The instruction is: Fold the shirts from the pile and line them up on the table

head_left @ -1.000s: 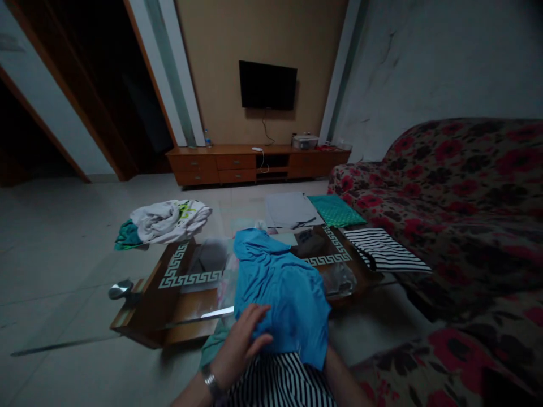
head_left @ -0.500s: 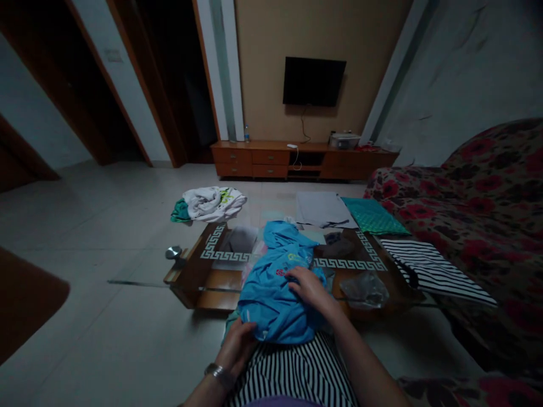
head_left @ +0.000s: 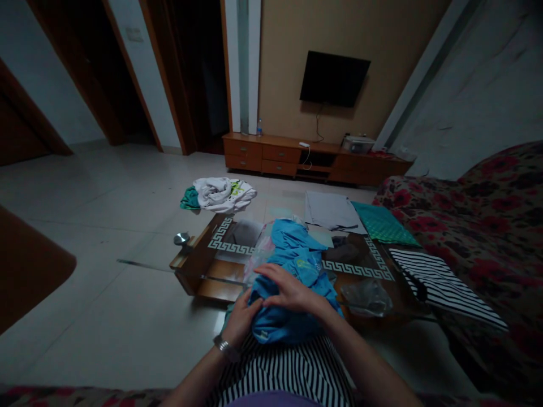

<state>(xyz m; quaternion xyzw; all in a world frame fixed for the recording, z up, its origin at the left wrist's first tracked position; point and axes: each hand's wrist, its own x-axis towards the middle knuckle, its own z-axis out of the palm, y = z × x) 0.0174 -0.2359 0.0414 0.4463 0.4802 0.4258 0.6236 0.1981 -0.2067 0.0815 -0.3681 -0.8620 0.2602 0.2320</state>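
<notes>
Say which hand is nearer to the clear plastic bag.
Right. The right hand, on the blue cloth, is left of the clear plastic bag; the left hand is farther left, at the cloth's left edge.

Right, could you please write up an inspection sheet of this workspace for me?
Surface: glass-topped table, patterned bands.
Job's things: blue garment rumpled; grey cloth, green cloth and striped cloth lying flat; white heap at far left.
Clutter: crumpled clear bag.
Hands: left hand and right hand on the blue garment; firmness of grip unclear.
Cables: white cable at the low cabinet; another below the television.
Surroundings: floral sofa at right; dim light.
</notes>
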